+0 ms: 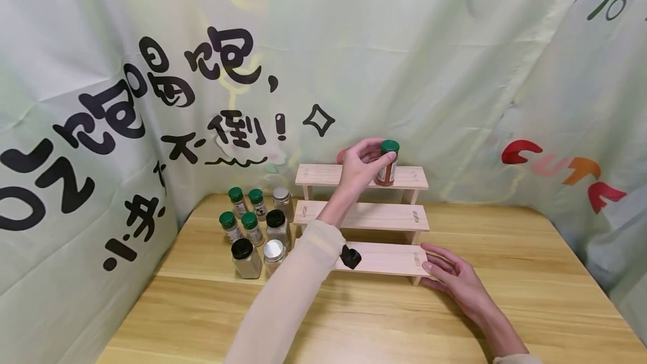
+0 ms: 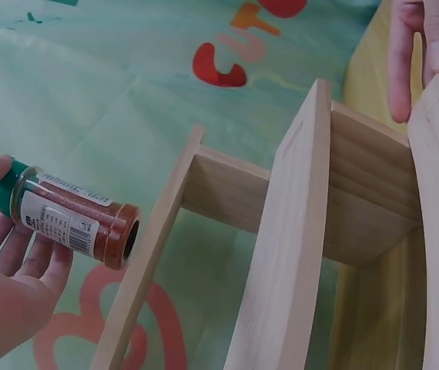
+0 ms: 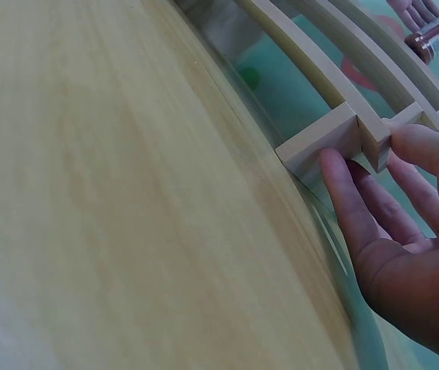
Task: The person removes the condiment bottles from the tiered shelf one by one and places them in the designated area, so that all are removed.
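My left hand (image 1: pixel 358 168) holds a spice jar (image 1: pixel 388 172) at the right part of the top tier of a pale wooden three-step rack (image 1: pixel 374 217). The jar has a green lid and reddish-brown contents; its label faces the left wrist camera. In the left wrist view, thumb and fingers pinch the jar (image 2: pixel 77 220) round its lid end, its base close to the top board's edge. With thumb and fingers, my right hand (image 1: pixel 457 280) grips the right end of the lowest step; the right wrist view shows the fingers against its end support (image 3: pixel 323 146).
Left of the rack several jars stand grouped on the wooden table (image 1: pixel 505 251): small green-lidded jars (image 1: pixel 250 221), black-lidded jars (image 1: pixel 246 257) and silver-lidded ones (image 1: pixel 274 251). A printed curtain (image 1: pixel 445 83) hangs behind. My left sleeve (image 1: pixel 298 291) crosses the lowest step's left part.
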Motion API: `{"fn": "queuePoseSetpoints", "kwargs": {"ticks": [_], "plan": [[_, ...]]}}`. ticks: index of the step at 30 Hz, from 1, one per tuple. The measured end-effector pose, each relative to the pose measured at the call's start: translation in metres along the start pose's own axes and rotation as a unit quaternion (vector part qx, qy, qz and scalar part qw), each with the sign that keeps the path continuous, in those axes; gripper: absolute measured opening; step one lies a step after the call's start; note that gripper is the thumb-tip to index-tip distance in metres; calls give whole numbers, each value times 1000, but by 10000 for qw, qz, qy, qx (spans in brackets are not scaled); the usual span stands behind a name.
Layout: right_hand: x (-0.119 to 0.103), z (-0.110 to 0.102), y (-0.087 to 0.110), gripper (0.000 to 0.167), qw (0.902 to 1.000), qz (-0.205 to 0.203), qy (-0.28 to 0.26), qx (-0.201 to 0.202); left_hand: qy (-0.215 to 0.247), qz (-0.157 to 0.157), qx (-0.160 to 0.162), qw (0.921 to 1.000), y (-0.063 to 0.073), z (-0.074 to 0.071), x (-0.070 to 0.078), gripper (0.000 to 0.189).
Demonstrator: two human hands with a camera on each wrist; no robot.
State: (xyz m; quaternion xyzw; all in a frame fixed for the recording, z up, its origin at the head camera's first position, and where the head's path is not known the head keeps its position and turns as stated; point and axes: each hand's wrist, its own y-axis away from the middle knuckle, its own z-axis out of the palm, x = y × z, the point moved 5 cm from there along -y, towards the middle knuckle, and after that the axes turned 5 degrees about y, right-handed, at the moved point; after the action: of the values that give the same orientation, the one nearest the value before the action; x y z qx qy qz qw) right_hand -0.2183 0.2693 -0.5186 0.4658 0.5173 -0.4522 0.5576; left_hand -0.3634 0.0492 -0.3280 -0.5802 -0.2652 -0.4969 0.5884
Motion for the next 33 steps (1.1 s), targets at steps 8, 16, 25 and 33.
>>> {"fn": "queuePoseSetpoints", "kwargs": {"ticks": [8,16,25,33], "plan": [[-1,0,0,54,10000,-30,55,-14,-3,84,-68,9999,13,-13,8,33],[-3,1,1,51,9999,-86,25,-73,198,57,-142,9997,35,-26,19,33],[-3,1,1,53,9999,-98,79,-54,290,-24,-159,9994,55,-40,28,36],[-2,1,3,52,10000,-55,3,-56,221,-133,-67,9996,78,-56,33,35]]}}
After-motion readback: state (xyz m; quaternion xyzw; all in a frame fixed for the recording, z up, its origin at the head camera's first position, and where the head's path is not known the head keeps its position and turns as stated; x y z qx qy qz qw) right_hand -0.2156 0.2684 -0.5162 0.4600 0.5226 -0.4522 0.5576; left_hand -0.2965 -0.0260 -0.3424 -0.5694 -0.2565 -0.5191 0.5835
